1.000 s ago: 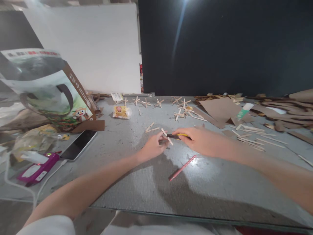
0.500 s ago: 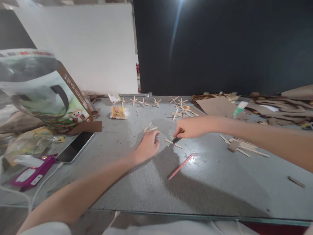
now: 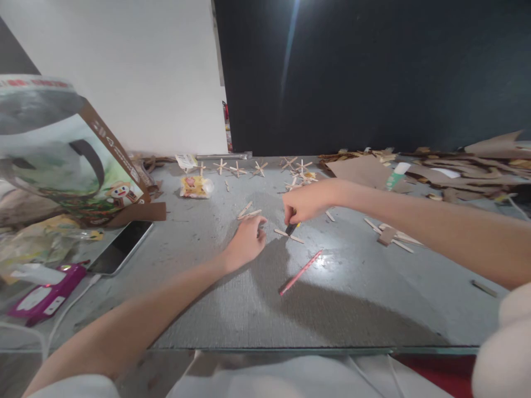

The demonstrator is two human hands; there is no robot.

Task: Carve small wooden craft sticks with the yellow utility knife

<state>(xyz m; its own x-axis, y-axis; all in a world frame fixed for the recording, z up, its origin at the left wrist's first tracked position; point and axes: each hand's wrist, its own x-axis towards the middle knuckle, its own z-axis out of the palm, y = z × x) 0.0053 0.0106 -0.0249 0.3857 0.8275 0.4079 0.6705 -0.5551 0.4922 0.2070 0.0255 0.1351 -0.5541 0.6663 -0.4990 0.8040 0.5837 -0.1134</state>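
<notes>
Tool (image 3: 291, 228), black and yellow, held in the right hand (image 3: 305, 203); we record that grip as clenched on it, its dark end pointing down at the middle of a wooden stick (image 3: 296, 239). That stick lies on the counter (image 3: 352, 282), just below the right hand; we cannot tell whether the tool presses on it. Left hand (image 3: 245, 243): grip released, fingers loosely curled, resting near the stick's left end. Just beyond its knuckles we see small sticks (image 3: 245, 209) set at an angle to each other. A pink pencil (image 3: 301, 273) lies slantwise nearer to us. Toward the back we note a row of star shapes (image 3: 237, 169) made of crossed sticks, with a yellow packet (image 3: 196, 188) in front. At right, a pile of loose sticks (image 3: 401, 244) carries a small brown block (image 3: 386, 236); at left, a phone (image 3: 121, 247) lies beside a purple device (image 3: 48, 296).
</notes>
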